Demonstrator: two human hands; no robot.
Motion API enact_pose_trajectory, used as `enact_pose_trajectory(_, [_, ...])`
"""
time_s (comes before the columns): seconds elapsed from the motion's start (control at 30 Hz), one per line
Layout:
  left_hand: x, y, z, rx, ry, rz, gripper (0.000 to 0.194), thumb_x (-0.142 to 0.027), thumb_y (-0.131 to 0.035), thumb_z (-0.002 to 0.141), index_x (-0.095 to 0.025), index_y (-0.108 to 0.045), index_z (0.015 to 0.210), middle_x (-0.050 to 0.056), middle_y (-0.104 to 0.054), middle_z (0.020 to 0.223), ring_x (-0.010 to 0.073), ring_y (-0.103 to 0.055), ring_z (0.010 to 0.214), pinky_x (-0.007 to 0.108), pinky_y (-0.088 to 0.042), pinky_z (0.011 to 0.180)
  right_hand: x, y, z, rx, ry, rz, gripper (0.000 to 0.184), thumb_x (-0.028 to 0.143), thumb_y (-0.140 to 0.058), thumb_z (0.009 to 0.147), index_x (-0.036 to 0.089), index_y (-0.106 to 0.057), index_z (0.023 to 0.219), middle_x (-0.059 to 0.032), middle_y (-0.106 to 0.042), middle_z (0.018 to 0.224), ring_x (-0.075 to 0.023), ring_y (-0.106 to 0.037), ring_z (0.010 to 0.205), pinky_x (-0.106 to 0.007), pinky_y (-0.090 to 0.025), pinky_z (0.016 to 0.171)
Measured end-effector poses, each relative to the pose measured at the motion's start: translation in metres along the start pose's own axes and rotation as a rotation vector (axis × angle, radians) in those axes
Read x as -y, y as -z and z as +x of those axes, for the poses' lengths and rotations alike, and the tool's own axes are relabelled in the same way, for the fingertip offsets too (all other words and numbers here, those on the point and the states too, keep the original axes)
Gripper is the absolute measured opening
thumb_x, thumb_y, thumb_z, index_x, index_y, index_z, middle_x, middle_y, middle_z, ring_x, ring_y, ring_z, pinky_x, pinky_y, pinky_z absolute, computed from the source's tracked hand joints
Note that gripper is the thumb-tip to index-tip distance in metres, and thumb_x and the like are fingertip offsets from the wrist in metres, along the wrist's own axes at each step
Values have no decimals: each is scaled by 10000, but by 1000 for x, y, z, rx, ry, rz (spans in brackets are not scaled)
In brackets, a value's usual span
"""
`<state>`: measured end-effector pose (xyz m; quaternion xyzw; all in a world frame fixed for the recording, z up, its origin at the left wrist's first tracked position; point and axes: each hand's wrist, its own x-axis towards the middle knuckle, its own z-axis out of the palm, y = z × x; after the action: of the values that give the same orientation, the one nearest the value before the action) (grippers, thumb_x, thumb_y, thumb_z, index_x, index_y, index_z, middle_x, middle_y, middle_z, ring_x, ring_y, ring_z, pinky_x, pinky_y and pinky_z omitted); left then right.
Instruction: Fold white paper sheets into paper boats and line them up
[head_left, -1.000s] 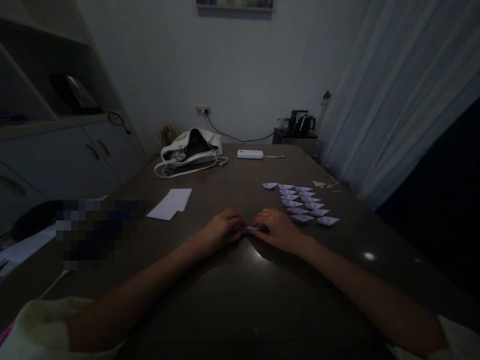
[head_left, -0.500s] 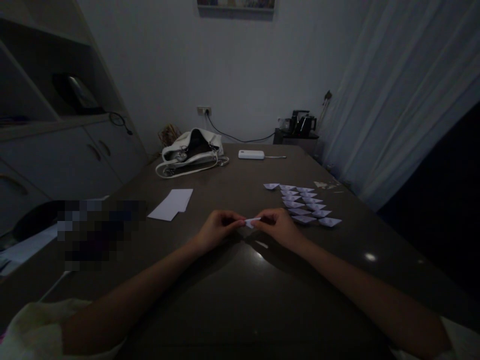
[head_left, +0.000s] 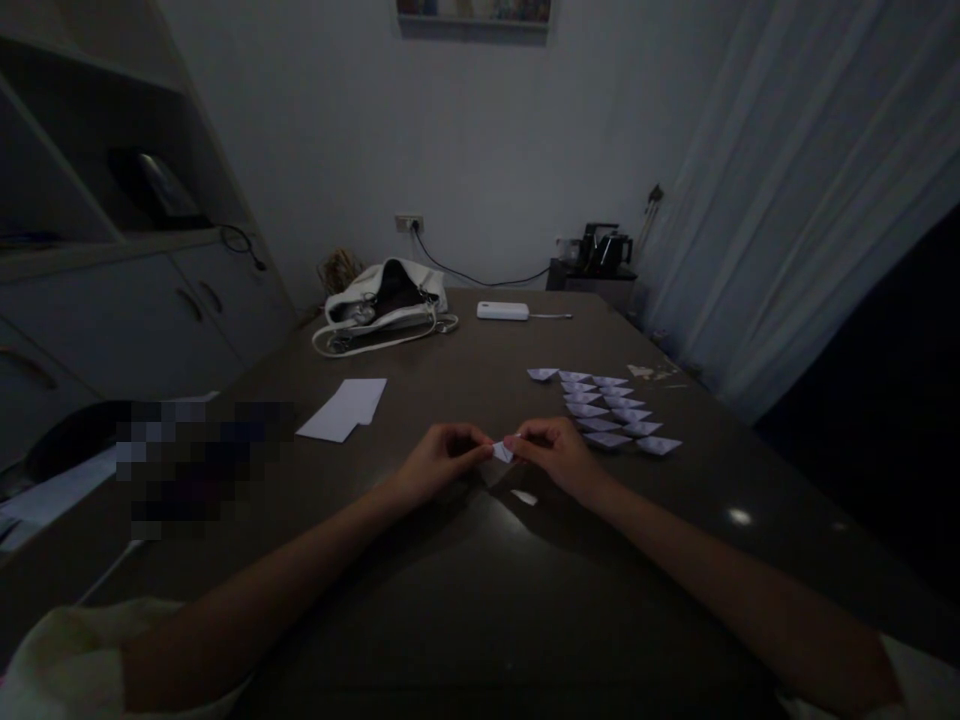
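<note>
A small piece of folded white paper (head_left: 502, 453) is pinched between both hands above the dark table (head_left: 450, 620). My left hand (head_left: 442, 460) is closed on its left end with thumb and fingertips. At the right end, my right hand (head_left: 559, 453) grips it the same way, covering part of it. Just to the right of my right hand stand several small folded paper boats (head_left: 609, 402), set out in rows. On the left lies a short stack of white paper sheets (head_left: 346, 408), apart from my left hand.
A white handbag (head_left: 386, 300) rests at the back left of the table. Near the far edge lies a white power bank (head_left: 502, 311) with a short cable. Paper scraps (head_left: 651, 372) are by the right edge. A kettle (head_left: 611, 250) stands on a cabinet behind.
The folded paper has turned slightly between my fingers and shows a different face. My hands have shifted only a little; the boats and sheets stay put.
</note>
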<state>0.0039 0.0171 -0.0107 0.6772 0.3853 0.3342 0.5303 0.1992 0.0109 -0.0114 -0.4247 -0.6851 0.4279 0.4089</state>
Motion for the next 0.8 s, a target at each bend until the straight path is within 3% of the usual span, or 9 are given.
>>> enact_pose_trajectory(0.17, [3,-4,0,49,-22,13,278,-383,-643,785,-106,-637,812,36,-658,731,123,-591,647,226,-445,601,1,0,0,44,22,-64,355,474,-635,751,152,-592,607,-7,-573,562,-118,-520,541,-232,-400,537])
enact_pose_trajectory(0.3, [0,-5,-2,31,2,-19,281,-380,-671,756,-104,-620,741,27,-637,655,121,-574,588,219,-427,549,3,-2,-2,87,62,-120,425,471,-482,857,155,-552,582,-6,-547,550,-113,-500,532,-229,-381,528])
enact_pose_trajectory(0.5, [-2,-6,-3,57,8,-36,282,-386,-673,753,-112,-610,734,24,-635,659,111,-568,582,215,-422,559,6,-2,-4,17,139,-237,420,403,-461,880,156,-515,544,15,-476,511,-99,-439,505,-223,-312,495])
enact_pose_trajectory(0.67, [-3,-5,-3,111,-30,164,395,-465,-516,847,-123,-566,655,-2,-556,565,87,-467,500,195,-333,480,4,-3,-3,14,108,-191,446,464,-448,882,156,-525,569,11,-482,531,-99,-442,516,-222,-327,503])
enact_pose_trajectory(0.8, [-4,-4,-4,-14,-138,334,388,-446,-486,856,-131,-539,634,-20,-501,549,97,-444,526,202,-314,498,-2,-4,-3,123,32,-73,428,537,-520,836,147,-581,673,-5,-562,600,-105,-495,541,-215,-370,513])
